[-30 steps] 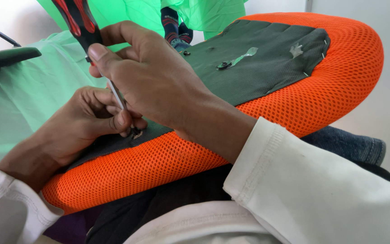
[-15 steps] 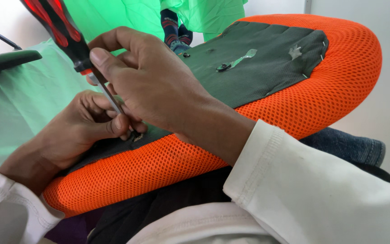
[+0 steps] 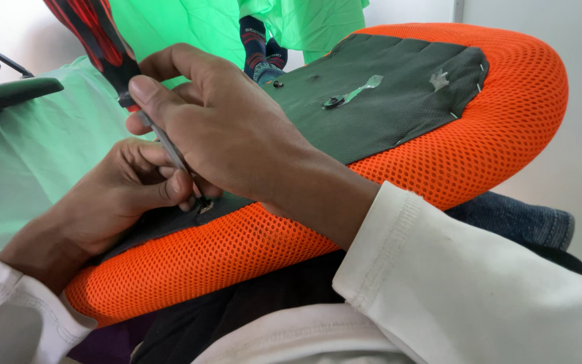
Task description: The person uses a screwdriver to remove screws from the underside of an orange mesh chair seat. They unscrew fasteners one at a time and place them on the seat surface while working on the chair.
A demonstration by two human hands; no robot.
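Note:
An upturned chair seat (image 3: 506,114) with orange mesh edging and a dark grey fabric underside (image 3: 399,101) rests across my lap. My right hand (image 3: 230,128) grips a red-and-black-handled screwdriver (image 3: 99,40), its metal shaft angled down to a small fastener (image 3: 205,206) near the seat's front edge. My left hand (image 3: 126,192) pinches around the shaft's tip at that fastener. A screw hole with a clear plastic strip (image 3: 351,94) shows farther back on the grey fabric.
A black armrest (image 3: 8,94) lies at the left over pale green cloth (image 3: 28,168). Another person in green clothing and striped socks (image 3: 257,47) stands behind the seat. A white wall (image 3: 560,168) is on the right.
The screwdriver handle has tilted further left and up out of the frame. My right hand has shifted slightly with it, while my left hand stays at the fastener.

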